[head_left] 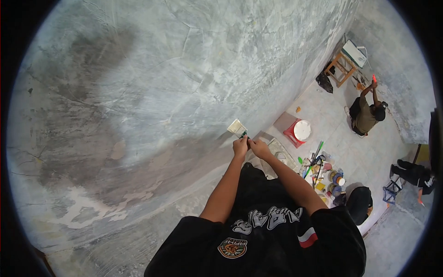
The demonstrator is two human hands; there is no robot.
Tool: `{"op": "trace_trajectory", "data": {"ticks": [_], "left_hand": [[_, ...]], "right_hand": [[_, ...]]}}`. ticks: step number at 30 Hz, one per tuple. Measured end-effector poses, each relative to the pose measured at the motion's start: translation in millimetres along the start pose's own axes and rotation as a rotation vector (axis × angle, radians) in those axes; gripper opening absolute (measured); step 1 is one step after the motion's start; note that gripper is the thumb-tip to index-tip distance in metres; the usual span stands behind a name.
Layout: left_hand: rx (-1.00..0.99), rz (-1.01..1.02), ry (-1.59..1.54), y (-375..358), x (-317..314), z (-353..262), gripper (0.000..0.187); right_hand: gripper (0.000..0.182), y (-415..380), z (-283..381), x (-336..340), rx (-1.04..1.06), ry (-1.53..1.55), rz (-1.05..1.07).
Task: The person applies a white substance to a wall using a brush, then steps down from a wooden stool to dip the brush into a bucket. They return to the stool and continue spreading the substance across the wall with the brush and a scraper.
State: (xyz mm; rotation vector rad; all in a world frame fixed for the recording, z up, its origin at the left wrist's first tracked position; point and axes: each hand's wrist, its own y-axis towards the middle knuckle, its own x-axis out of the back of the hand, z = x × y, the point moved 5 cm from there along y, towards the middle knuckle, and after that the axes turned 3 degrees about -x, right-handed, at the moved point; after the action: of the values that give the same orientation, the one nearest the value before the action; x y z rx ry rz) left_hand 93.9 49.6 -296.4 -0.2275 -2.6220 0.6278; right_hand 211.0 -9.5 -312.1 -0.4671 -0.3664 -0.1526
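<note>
Head view, left to right: grey, patchy wall (138,92), stained dark at left. Wide flat tool (237,128), its pale head up close to the wall; cannot tell if touching. Left hand (240,147) clamped on its handle just below the head, forearm stretched out. Right hand (259,148) beside it, closed about the handle's lower end, arm reaching in from the right and partly screening a pale tray-like surface (276,146) below. Red bucket (293,134) on the floor (332,122) near the wall's foot, white round top; lid or contents, cannot tell. Nearer, a cluster of jars and tools (319,171), contents unclear. Beyond, a crouching co-worker (367,117), arms raised; wooden stool (342,69) bearing a white box (354,54). Far right, another person (413,174) in dark clothes.
</note>
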Motion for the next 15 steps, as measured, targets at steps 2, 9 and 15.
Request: {"op": "trace_trajectory", "data": {"ticks": [2, 9, 15], "left_hand": [[0.191, 0.114, -0.229, -0.6, -10.3, 15.0, 0.031], [-0.156, 0.076, -0.369, -92.6, 44.4, -123.2, 0.034], [-0.748, -0.154, -0.323, -209.7, 124.5, -306.1, 0.031]], "right_hand": [[0.060, -3.0, -4.3, -3.2, -0.090, -0.051, -0.026], [0.050, -86.7, 120.4, 62.8, 0.103, 0.420, 0.054], [0.044, -160.3, 287.4, 135.3, 0.416, 0.559, 0.119]]}}
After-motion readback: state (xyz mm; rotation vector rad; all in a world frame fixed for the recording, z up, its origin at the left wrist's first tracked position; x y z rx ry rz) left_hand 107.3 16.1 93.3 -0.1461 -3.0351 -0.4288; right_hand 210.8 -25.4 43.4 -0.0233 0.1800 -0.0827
